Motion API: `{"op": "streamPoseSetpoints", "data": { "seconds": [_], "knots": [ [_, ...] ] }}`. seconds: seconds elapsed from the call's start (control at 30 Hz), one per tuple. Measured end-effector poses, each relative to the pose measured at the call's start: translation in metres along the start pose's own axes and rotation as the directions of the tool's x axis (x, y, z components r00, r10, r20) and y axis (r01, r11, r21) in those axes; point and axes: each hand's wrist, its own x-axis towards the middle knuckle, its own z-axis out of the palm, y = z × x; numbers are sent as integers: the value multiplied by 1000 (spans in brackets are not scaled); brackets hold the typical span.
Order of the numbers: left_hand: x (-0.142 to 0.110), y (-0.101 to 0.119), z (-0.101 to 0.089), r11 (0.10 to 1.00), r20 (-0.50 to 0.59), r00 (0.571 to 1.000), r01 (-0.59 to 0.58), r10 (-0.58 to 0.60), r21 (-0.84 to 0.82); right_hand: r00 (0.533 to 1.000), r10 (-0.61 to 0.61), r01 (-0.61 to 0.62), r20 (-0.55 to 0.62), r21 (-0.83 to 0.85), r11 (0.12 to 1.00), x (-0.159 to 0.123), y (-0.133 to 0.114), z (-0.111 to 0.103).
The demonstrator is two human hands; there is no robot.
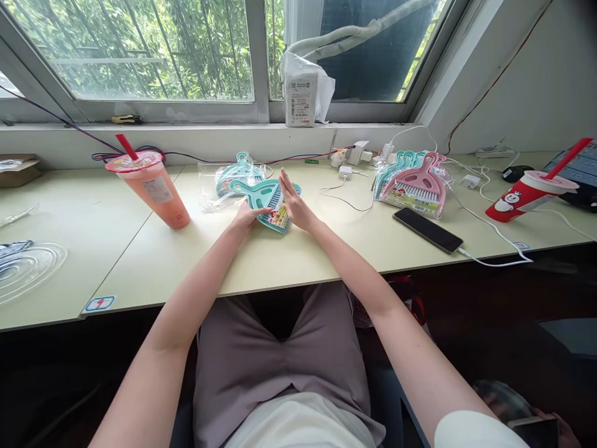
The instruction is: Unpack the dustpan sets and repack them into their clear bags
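Observation:
A teal mini dustpan-and-brush set (267,198) with a printed card lies tilted between my hands above the table. My left hand (248,216) grips its left lower side, thumb across the front and the other fingers hidden behind. My right hand (297,206) is open, its fingers stretched out and together, the palm side against the set's right edge. Just behind, another teal dustpan set (240,175) lies on the table in clear plastic wrapping (211,194).
To the left leans a tall pink drink cup (156,190). Farther right are several wrapped dustpan sets (415,183), a phone (428,229) on a charging cable, and a red cup (527,194). Chargers (345,172) and wires line the wall. The table's front edge (280,286) is near my lap.

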Motion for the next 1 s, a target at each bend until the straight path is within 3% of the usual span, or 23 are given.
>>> {"op": "streamPoseSetpoints", "data": {
  "seconds": [0.17,0.3,0.47,0.7,0.87,1.0],
  "knots": [
    [2,-1,-3,1000,-15,1000,-20,20,6,998,-32,32,-56,4,999,0,-14,-11],
    [4,-3,-7,999,-61,997,39,-38,10,988,-110,106,-106,-44,993,0,-27,-17],
    [6,-6,-9,999,-30,999,36,-36,1,979,-147,141,-144,-50,989,0,-25,-12],
    [3,-4,-5,1000,33,999,1,-1,18,994,113,-113,-5,-63,992,1,7,6],
    [-1,-1,0,997,77,995,-66,64,28,988,147,-137,42,-196,971,1,15,7],
    [-1,-1,0,999,16,999,-29,28,35,977,215,-206,-1,-290,935,-1,15,8]
  ]
}}
